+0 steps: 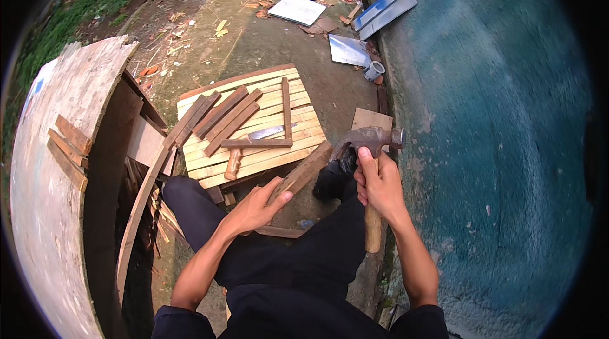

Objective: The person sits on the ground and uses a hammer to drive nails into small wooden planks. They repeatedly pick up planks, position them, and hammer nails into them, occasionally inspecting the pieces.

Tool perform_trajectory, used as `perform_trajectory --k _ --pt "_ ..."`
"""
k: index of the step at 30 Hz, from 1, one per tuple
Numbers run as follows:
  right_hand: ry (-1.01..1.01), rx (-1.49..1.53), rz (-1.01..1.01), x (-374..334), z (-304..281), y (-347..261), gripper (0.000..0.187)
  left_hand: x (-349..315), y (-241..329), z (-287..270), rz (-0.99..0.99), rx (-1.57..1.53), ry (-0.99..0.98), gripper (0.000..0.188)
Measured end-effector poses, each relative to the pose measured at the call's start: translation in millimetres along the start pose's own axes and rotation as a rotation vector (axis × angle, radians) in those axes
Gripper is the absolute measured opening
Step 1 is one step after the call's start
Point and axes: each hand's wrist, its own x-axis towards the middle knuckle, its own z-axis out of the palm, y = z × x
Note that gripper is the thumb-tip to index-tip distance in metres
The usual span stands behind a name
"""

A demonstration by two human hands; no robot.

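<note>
My left hand (257, 207) is closed round a short brown wooden strip (307, 171), which slants up and to the right above my lap. In my right hand (380, 185) is a claw hammer (373, 232), gripped high on its wooden handle with the thumb close under the rusty head. Its claw points left, right by the far end of the strip; whether they touch I cannot tell. Beyond my left hand, a handsaw (234, 162) with a wooden handle lies on a low slatted table (307, 117). A right-angled pair of wooden strips (287, 107) partly covers its blade.
Several wooden strips (231, 112) lie left on the table. A worn board (63, 91) stands at the left, carrying short wood pieces (68, 148). A blue-green wall (482, 148) rises close on the right. Along its foot are a grey cup (373, 71) and flat panels (349, 51).
</note>
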Motion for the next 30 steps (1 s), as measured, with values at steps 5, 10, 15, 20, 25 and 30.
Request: perform_trajectory --k 5,10,15,20,25,30 --pt "0.078 -0.169 -0.068 0.8 10.8 -1.0 0.044 -0.1 -3.3 1.9 0.103 0.057 0.072 0.055" --pt "0.028 -0.299 -0.015 1.0 3.4 -9.2 0.046 -1.4 -5.8 1.1 0.058 0.111 0.096 0.057" --pt "-0.082 -0.346 0.094 -2.9 -4.9 -13.7 0.047 -2.1 -12.8 -0.3 0.218 0.115 0.059 0.056" --pt "-0.116 -0.413 0.089 -2.8 -4.1 -13.4 0.044 0.8 -20.1 1.0 0.196 0.106 0.018 0.058" --pt "-0.089 -0.575 -0.019 -6.9 0.3 -18.2 0.047 -2.0 -12.8 2.6 0.109 0.045 -0.051 0.064" --pt "-0.097 -0.643 -0.073 -16.3 7.6 -22.1 0.047 -3.9 -8.4 7.2 0.030 -0.031 -0.090 0.066"
